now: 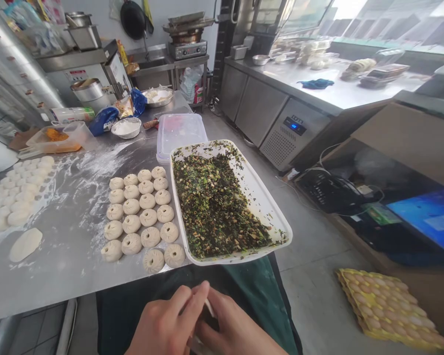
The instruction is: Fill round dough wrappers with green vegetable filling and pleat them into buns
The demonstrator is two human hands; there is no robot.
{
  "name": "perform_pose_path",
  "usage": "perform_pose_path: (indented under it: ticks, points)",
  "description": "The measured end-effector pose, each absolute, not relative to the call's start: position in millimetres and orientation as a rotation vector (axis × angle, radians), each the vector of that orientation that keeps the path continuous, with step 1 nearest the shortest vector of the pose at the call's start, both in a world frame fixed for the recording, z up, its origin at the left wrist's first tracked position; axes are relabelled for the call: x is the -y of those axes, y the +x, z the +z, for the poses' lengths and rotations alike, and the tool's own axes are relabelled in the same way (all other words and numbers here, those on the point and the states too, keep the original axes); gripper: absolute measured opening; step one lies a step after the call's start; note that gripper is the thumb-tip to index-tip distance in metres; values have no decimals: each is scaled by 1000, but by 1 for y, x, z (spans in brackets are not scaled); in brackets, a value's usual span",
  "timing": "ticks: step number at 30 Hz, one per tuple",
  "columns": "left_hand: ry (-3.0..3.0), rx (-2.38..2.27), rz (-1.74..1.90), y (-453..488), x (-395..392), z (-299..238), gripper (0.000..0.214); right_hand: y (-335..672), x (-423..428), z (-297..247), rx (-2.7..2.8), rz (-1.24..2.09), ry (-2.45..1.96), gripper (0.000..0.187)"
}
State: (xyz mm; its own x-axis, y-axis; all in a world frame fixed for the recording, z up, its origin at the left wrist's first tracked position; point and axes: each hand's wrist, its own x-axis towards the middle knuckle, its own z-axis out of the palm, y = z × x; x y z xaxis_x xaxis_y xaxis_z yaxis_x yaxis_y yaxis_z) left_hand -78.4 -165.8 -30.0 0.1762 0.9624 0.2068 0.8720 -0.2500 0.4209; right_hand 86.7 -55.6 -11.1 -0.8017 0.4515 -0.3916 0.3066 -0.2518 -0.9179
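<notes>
My left hand and my right hand meet low at the bottom edge, over my dark green apron. Their fingers are closed together around a small pale piece, likely dough, mostly hidden between them. Just beyond them a white tray of chopped green filling overhangs the steel table's front edge. To the tray's left stand rows of pleated raw buns. A flat dough round lies at the left, with several small dough pieces behind it.
A lidded clear box, a bowl of flour, a plastic tub and blue bags sit farther back. Steel counters run along the right. An egg tray lies on the floor at lower right.
</notes>
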Motion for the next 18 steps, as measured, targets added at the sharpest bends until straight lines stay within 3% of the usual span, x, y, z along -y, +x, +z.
perform_pose_path:
  ticks: [5,9,14,18]
  points:
    - [2019,-1879,715,-84,165,-25,22,93,52,-13,1461,2479,-840,33]
    - [2098,-1839,807,-83,164,-27,34,92,59,-19,1300,2481,-830,36]
    - [2031,-1855,808,-82,165,-28,22,90,65,-20,1273,2507,-882,35]
    - [2163,-1806,673,-84,165,-26,43,86,63,-18,1432,2369,-906,29]
